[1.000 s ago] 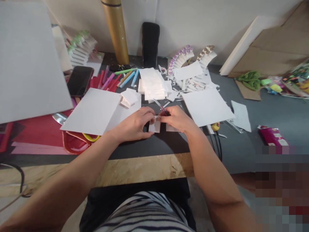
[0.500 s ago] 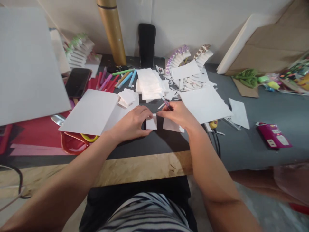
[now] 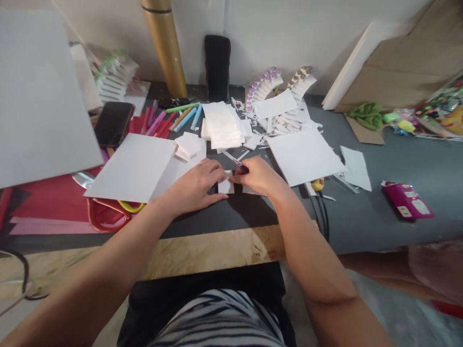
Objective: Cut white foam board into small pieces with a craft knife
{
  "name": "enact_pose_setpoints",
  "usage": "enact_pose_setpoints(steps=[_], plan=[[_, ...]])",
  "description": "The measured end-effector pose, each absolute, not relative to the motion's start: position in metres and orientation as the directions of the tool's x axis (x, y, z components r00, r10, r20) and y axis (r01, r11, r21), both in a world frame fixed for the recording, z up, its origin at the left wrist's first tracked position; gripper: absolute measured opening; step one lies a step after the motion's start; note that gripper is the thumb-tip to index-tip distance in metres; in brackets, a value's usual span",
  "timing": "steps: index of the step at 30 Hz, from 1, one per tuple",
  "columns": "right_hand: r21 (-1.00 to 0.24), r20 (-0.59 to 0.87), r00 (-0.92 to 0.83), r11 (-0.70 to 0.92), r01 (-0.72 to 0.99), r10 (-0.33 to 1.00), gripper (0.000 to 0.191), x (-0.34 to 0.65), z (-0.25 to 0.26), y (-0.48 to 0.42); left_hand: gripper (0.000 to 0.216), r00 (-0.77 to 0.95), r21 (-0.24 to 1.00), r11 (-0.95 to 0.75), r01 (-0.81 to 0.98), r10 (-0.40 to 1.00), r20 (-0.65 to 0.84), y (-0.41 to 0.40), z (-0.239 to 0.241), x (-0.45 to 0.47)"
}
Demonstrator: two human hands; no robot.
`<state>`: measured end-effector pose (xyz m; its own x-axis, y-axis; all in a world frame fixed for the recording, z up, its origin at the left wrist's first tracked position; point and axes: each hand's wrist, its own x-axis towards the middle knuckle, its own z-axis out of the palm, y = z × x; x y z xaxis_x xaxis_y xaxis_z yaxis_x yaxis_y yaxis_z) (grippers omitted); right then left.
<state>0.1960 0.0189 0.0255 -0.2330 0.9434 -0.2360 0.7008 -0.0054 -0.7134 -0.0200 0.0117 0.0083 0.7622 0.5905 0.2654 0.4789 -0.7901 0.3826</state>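
Observation:
A small white paper piece lies flat on the dark tabletop in front of me. My left hand presses on its left side, fingertips at the far edge and thumb at the near edge. My right hand grips a slim knife-like tool with a pale, narrow front end and a purplish handle; its exact kind is hard to make out. The right fingertips touch the paper's right edge. Another white piece sticks out partly from under the right hand. Beyond both hands stands a stack of white paper pieces.
White sheets flank the work spot, another sheet at right. Paper scraps, markers and a phone lie behind. Red-handled scissors rest at left, a magenta box at right. Someone's leg shows lower right.
My right hand has shifted left to the small paper piece, and the tool in it now lies lower, angled left. The left fingers have flattened slightly on the paper.

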Motion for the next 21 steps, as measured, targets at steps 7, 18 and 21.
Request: enact_pose_setpoints(steps=[7, 18, 21], plan=[[-0.798, -0.215, -0.256, -0.019, 0.602, 0.942, 0.02, 0.206, 0.036, 0.015, 0.022, 0.743, 0.409, -0.792, 0.454, 0.589, 0.317, 0.011, 0.006, -0.016], [-0.87, -0.122, 0.033, -0.123, 0.478, 0.992, 0.029, 0.24, 0.081, -0.008, 0.023, 0.696, 0.422, -0.804, 0.419, 0.583, 0.419, 0.012, -0.005, -0.018], [-0.786, -0.259, -0.039, -0.187, 0.59, 0.965, 0.025, 0.23, 0.076, -0.022, 0.027, 0.688, 0.424, -0.799, 0.426, 0.591, 0.422, 0.011, -0.006, -0.017]])
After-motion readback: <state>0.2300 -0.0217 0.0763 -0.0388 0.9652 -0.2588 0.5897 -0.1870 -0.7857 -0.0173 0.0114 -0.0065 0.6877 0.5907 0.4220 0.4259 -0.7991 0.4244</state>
